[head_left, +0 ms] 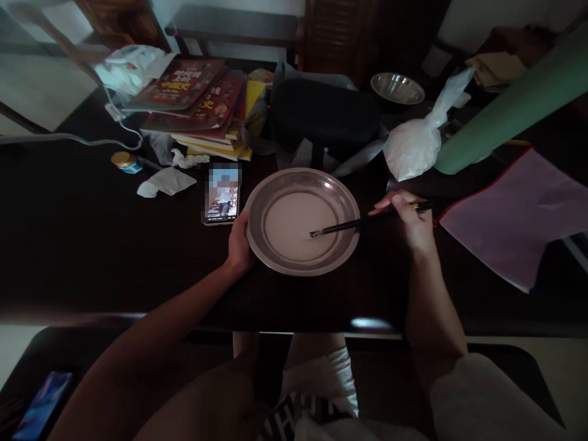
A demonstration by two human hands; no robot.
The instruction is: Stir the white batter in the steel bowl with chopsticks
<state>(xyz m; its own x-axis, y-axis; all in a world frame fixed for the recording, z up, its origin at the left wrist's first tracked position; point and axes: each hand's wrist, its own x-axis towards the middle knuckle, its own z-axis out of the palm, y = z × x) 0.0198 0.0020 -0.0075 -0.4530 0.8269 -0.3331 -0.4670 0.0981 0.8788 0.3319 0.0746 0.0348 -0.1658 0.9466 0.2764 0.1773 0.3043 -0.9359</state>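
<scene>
A round metal basin (301,267) sits on the dark table in front of me, with a pale, whitish liquid (294,223) in its bottom. My left hand (241,246) grips the basin's left rim, fingers partly hidden beneath and behind it. Dark chopsticks (358,223) are pinched in my right hand (410,220), to the right of the basin. They slant down over the right rim, and their tips touch the liquid near the basin's centre. A lit phone (223,193) lies just left of the basin, close to my left hand.
Behind the phone rise stacked books (193,104). A small jar (126,162) and crumpled tissue (166,182) lie left. Back right are a tied plastic bag of white stuff (411,147), a metal bowl (397,87), a green tube (509,104) and a purplish mesh sheet (509,214).
</scene>
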